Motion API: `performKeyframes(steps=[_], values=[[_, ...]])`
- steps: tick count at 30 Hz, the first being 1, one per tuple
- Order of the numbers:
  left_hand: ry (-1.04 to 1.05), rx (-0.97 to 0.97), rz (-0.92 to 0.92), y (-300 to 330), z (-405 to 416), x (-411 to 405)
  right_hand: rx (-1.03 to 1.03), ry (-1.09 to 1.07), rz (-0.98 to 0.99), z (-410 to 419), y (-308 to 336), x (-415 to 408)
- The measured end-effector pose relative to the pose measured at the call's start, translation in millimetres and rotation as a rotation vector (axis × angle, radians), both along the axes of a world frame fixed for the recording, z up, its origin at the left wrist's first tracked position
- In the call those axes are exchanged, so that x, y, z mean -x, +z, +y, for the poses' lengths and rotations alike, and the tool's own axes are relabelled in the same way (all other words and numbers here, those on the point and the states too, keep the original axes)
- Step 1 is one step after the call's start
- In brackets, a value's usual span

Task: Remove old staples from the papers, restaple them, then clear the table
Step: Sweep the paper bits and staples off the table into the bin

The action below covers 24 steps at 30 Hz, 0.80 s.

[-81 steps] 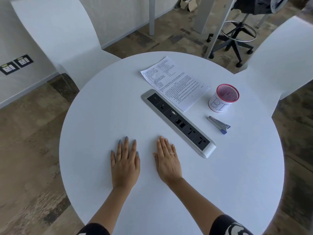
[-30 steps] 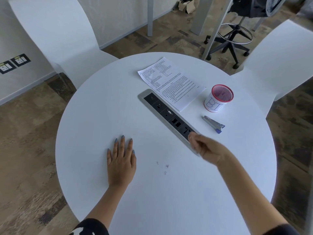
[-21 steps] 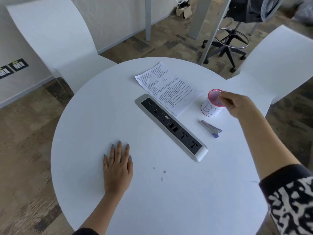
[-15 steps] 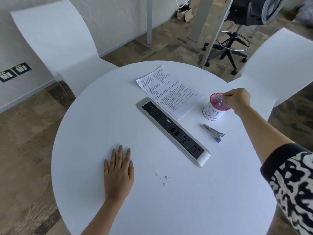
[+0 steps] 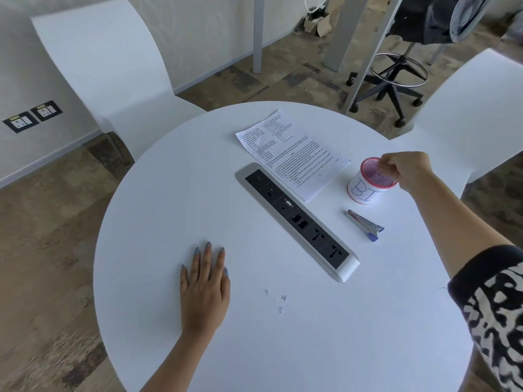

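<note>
The left hand (image 5: 204, 290) lies flat, fingers straight, on the worktop (image 5: 158, 216), while the right hand (image 5: 407, 168), fingers curled, hovers over the pink-rimmed cup (image 5: 368, 184); whether it pinches anything cannot be determined; the papers (image 5: 291, 154) lie beside the stapler (image 5: 365, 224) and loose staples (image 5: 280, 301).

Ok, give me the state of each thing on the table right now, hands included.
Papers: flat, printed side up, beside the power strip.
Stapler: lying closed, untouched.
Bin cup: upright, uncovered.
Loose staples: scattered on the table, not binned.
Power strip: nothing plugged in.
Left hand: flat on the table, fingers straight.
Right hand: over the bin cup's rim, fingers curled; what it holds is too small to see.
</note>
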<state>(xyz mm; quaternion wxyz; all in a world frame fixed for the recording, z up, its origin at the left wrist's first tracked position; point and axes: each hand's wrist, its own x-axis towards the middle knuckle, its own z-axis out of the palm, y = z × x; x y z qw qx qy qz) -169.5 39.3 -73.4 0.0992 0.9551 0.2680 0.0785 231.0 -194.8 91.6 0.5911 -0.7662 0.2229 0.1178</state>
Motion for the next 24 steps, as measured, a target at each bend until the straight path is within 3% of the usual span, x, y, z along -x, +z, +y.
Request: performKeyframes(steps=[3, 6, 11, 15, 17, 19, 22, 24], values=[[-0.001, 0.005, 0.001, 0, 1, 0, -0.538, -0.11, 0.016, 3, 4, 23], [-0.005, 0.01, 0.004, 0, 0, 0, -0.907, 0.017, 0.087, 8, 0, 54], [0.0, 0.01, 0.02, 1, 1, 0, -1.161, 0.018, 0.154, 31, -17, 129], [-0.002, 0.015, 0.02, 1, 0, -1, -1.128, -0.087, 0.275, 43, -49, 197], [-0.003, 0.006, 0.022, 1, 0, 0, -1.01, -0.057, 0.343, 44, -67, 226], [-0.006, 0.0, 0.015, 0, 0, 0, -0.64, 0.092, 0.267, 44, -82, 253], [-0.009, -0.006, -0.002, -2, 1, 1, 0.151, 0.41, -0.21, 37, -108, 292], [-0.014, -0.01, -0.002, -3, 0, 1, 0.393, 0.557, -0.528, 26, -125, 316]])
